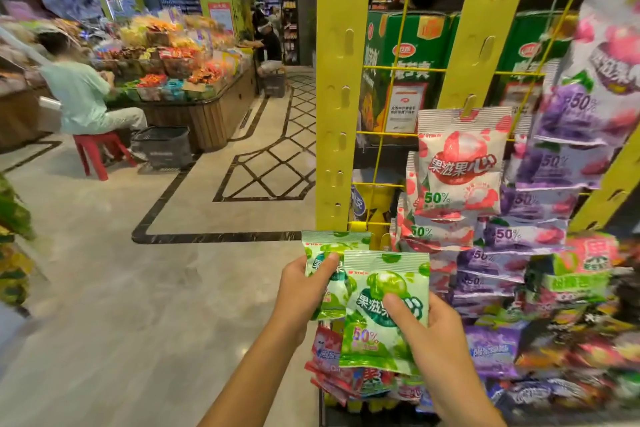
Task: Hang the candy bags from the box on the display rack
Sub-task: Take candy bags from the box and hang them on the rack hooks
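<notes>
My left hand (306,288) grips a green candy bag (322,250) by its left side. Overlapping it lower right is a second green candy bag (377,291), held by my right hand (434,333) with the thumb across its front. Both bags sit low in front of the yellow display rack (343,87). The rack's left strip has bare hooks. A column of red-and-white lychee bags (460,163) hangs on the middle strip, and purple grape bags (554,166) hang to the right. No box is in view.
More mixed candy bags (571,340) hang low on the right. Green cartons (408,55) stand behind the rack's wire grid. At left a person sits on a red stool (97,152) beside a snack counter (194,87), with a black basket (162,146) on the tiled floor.
</notes>
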